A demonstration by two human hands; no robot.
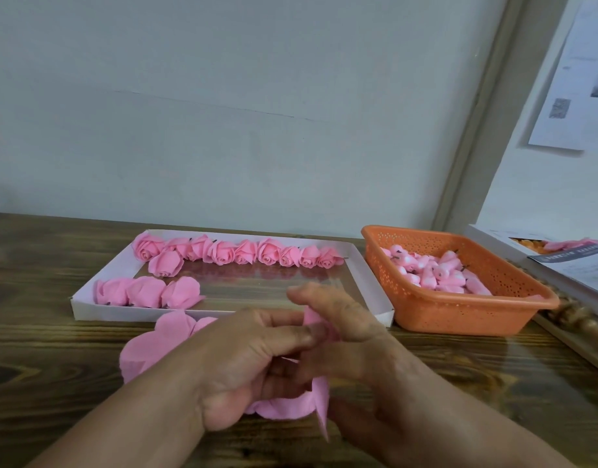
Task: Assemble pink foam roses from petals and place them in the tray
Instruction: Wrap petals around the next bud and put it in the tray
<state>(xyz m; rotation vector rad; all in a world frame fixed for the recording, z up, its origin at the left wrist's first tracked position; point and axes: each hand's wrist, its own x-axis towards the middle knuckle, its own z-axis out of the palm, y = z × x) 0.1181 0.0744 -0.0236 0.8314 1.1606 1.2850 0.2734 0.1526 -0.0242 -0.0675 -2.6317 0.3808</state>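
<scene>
A dark wooden table (459,383) fills the lower half of the frame, and on it, left of centre, lies the shallow white tray (230,314) with a row of finished pink roses (237,253) along its far edge and three more roses (149,292) near its lower left corner; much of its floor is still bare. To the right of the tray, just beside it, an orange basket (459,315) holds a heap of pale pink rose cores (439,270). In front of the tray, left of the hands, a loose stack of pink petals (156,346) rests on the table. At lower centre the two hands meet: the left hand (243,359) has its fingers curled round a part-built rose (291,405), whose petals hang out below the palm, while the right hand (345,332) pinches a petal edge against it with thumb and fingertips, the forefinger lifted. The step in hand looks like wrapping a petal round the bud. Next comes pressing that petal snug, adding more from the stack if needed, then setting the rose in the tray's open middle.
</scene>
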